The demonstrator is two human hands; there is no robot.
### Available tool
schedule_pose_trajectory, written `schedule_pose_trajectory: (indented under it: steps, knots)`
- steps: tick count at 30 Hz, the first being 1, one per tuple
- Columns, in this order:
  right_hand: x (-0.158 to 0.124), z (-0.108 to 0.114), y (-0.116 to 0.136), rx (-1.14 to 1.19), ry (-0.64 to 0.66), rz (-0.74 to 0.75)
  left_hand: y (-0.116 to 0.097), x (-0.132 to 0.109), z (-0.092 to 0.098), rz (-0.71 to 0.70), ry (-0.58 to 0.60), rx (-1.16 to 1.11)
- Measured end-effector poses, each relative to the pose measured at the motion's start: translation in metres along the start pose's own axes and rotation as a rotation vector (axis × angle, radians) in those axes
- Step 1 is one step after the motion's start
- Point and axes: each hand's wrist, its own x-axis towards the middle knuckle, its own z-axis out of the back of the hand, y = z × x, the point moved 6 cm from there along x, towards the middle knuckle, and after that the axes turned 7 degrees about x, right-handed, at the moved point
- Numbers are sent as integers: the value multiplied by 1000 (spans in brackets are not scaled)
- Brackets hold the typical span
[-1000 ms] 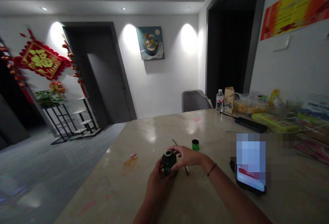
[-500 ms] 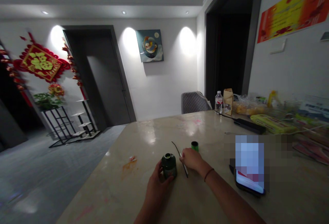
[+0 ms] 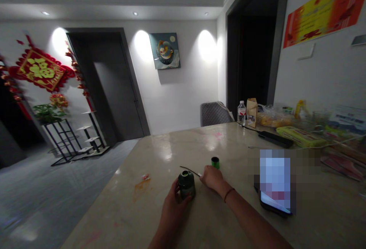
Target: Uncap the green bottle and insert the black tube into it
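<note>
A white wall (image 3: 194,89) with a grey door (image 3: 111,85) and a small picture (image 3: 165,50) lies far beyond the hands, and a pale table (image 3: 114,218) spreads beneath them. The left hand (image 3: 175,200) is wrapped around the lower part of a dark green bottle (image 3: 186,186), thumb on the near side and fingers on the left. The bottle stands upright on the table inside that grasp, its mouth uncovered. To the right of it, the right hand (image 3: 212,178) pinches a thin dark stick (image 3: 189,170) by its pale part. From those fingers the stick runs leftward, its far end passing behind the bottle's neck in view; whether the two touch cannot be told. Just beyond the right hand stands a green cap (image 3: 215,163), dark inside. A phone (image 3: 276,200), partly blurred out, lies well to the right of that hand. Left of the left hand, an orange stain (image 3: 141,188) marks the table. Farther off, beyond both hands, are a grey chair (image 3: 214,114), a water bottle (image 3: 241,111) and a paper bag (image 3: 251,112).
</note>
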Motion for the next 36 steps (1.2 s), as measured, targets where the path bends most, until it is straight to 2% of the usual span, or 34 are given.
schedule_pose_trajectory:
  steps: [5, 11, 16, 18, 21, 23, 26, 31, 36]
  knots:
    - [5, 7, 1, 117, -34, 27, -2, -1, -1, 10, 13, -50]
    - [15, 17, 8, 317, -37, 88, -5, -1, 0, 14, 15, 0]
    - [17, 35, 13, 438, -66, 113, -4, 0, -1, 23, 22, 8]
    - [15, 47, 15, 468, -116, 115, -3, 0, -1, 24, 29, 8]
    - [4, 72, 22, 527, -283, 123, -2, 0, -2, 13, 35, 9]
    - [-6, 86, 29, 568, -386, 161, 0, 0, -2, 5, 32, 5]
    - [-21, 100, 44, 641, -457, 256, 3, 1, -2, 6, 24, -4]
    - [-38, 104, 67, 749, -409, 445, 2, 0, -3, -6, 33, -5]
    - [-42, 96, 77, 682, -341, 486, -2, -1, -3, -3, 28, -27]
